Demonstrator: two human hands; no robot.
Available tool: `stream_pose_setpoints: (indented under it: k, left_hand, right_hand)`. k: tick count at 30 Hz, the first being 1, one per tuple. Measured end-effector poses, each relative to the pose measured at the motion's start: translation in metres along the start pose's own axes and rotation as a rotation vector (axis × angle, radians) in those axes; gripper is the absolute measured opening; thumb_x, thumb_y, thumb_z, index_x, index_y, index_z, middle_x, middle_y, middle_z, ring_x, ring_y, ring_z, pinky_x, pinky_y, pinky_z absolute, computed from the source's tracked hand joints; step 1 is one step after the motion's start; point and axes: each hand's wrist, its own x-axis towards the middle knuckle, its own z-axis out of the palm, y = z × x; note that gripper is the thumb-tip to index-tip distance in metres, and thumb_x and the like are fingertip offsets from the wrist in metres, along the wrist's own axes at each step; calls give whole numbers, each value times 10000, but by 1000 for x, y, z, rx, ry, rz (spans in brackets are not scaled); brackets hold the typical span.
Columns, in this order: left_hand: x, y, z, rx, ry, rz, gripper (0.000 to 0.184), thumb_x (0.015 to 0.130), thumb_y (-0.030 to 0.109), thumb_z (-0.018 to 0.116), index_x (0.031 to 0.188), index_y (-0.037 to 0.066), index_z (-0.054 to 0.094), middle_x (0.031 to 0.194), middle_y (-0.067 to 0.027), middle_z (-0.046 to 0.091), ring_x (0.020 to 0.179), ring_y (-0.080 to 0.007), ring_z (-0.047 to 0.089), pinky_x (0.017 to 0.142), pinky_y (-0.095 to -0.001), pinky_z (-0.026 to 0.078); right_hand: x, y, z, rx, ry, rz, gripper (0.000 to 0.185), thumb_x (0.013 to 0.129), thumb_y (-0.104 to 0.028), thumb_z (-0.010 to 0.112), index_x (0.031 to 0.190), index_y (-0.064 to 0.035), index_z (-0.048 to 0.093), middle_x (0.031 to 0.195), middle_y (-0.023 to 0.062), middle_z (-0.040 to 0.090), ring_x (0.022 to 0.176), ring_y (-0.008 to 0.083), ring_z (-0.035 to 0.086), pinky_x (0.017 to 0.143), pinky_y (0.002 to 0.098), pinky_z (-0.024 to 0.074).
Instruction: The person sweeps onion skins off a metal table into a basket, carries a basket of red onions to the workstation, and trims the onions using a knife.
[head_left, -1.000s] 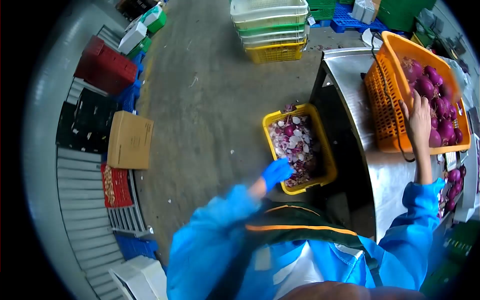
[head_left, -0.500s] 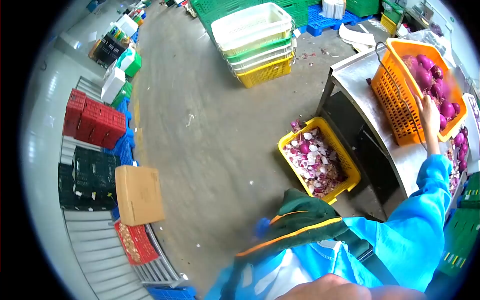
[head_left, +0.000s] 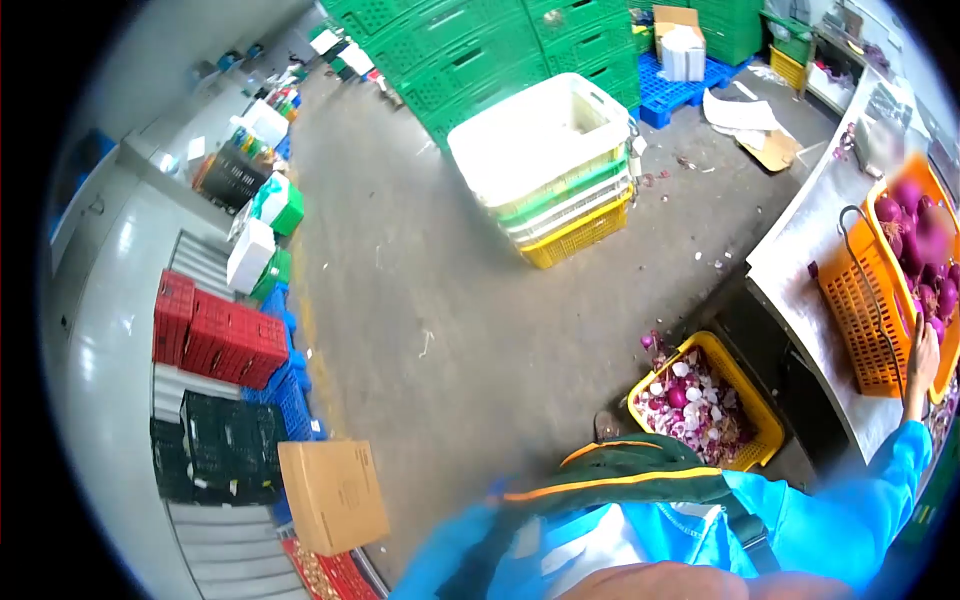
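At the right edge, my right hand (head_left: 921, 362) is closed over the near rim of an orange slatted basket (head_left: 868, 335). The basket stands tilted in view on a metal table and is filled with red onions (head_left: 935, 290). A wire handle (head_left: 872, 285) hangs down its side. My left hand does not show; only a blurred blue left sleeve (head_left: 445, 545) appears at the bottom. On the floor beside the table, a yellow basket (head_left: 768, 425) holds onion skins, white pieces and a few purple onion parts.
The metal table (head_left: 805, 240) runs along the right. Ahead stand stacked white, green and yellow baskets (head_left: 540, 150), with green crates (head_left: 450, 70) behind. To the left are red crates (head_left: 225, 330), dark crates (head_left: 225, 450) and a cardboard box (head_left: 332, 497). Scraps lie on the concrete floor (head_left: 430, 270).
The view has swung, so the surroundings sit lower and further right in the frame. My right hand stays on the orange basket's rim.
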Motion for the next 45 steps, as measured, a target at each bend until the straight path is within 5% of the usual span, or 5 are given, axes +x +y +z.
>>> stream_pose_setpoints:
  k: [12,20,25,41,45]
  left_hand:
    - [163,184,-68,217,-260,-55,271,900,283,596,962,31,677,838,-162,651,787,-279,626,706,-384,498]
    - [352,409,-59,402,-397,75,259,906,264,599,996,32,670,882,-149,653,824,-266,626,736,-372,495]
    - [442,553,-1,502,-453,140,253,910,252,601,1016,32,665,910,-142,654,848,-257,626,754,-365,494]
    - [491,865,320,768,-774,401,246,922,215,606,1083,34,650,999,-118,658,923,-230,625,812,-342,489]
    - [456,959,413,771,-851,644,248,925,206,608,1100,34,646,1022,-112,659,942,-223,625,827,-336,488]
  right_hand:
    - [41,-17,-105,-84,-374,363,610,927,-54,430,1505,-124,249,1260,139,583,1104,278,594,880,357,512]
    - [137,-86,-126,703,-328,1079,653,985,-571,264,1218,-75,619,1146,246,625,1065,420,589,900,475,449]
    - [173,-129,-192,497,-281,1272,662,944,-627,333,1117,-85,672,1015,229,666,997,411,616,862,478,457]
    - [189,-118,-198,479,-277,1428,220,926,-213,585,951,2,621,826,147,642,785,296,625,729,355,473]
    - [351,-138,-214,161,31,915,129,811,-54,647,933,-18,622,755,113,575,701,289,590,667,384,465]
